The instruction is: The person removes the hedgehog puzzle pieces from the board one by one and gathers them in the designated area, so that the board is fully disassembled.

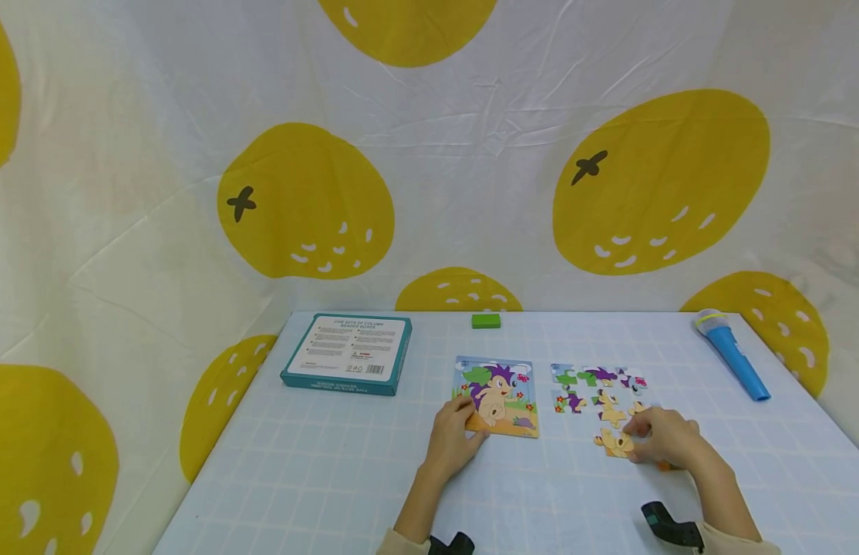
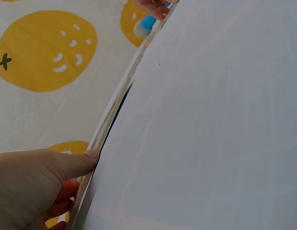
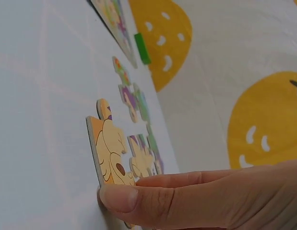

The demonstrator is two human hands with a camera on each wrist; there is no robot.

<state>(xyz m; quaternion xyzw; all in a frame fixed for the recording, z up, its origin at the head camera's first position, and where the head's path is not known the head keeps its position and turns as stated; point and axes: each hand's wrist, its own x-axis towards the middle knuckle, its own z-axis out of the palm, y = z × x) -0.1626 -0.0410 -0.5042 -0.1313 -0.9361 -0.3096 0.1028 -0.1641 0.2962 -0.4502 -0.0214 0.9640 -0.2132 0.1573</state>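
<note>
A square picture board (image 1: pixel 502 385) showing a purple-haired hedgehog lies on the table. My left hand (image 1: pixel 449 441) holds its lower left corner, fingers at the left side and thumb at the near edge; the left wrist view shows the thumb (image 2: pixel 81 163) against the edge. To the right, my right hand (image 1: pixel 668 441) pinches a beige jigsaw piece (image 1: pixel 612 443) between thumb and fingers. That piece (image 3: pixel 110 151) lies low over the table in the right wrist view. Several loose jigsaw pieces (image 1: pixel 600 376) are set out beyond it. An orange piece (image 1: pixel 665 465) is partly hidden under the hand.
A teal-edged flat box (image 1: pixel 346 351) lies at the back left. A small green block (image 1: pixel 486 321) sits at the table's far edge, and a blue toy microphone (image 1: pixel 735 358) lies at the back right. Behind hangs a fruit-patterned curtain (image 1: pixel 471 193).
</note>
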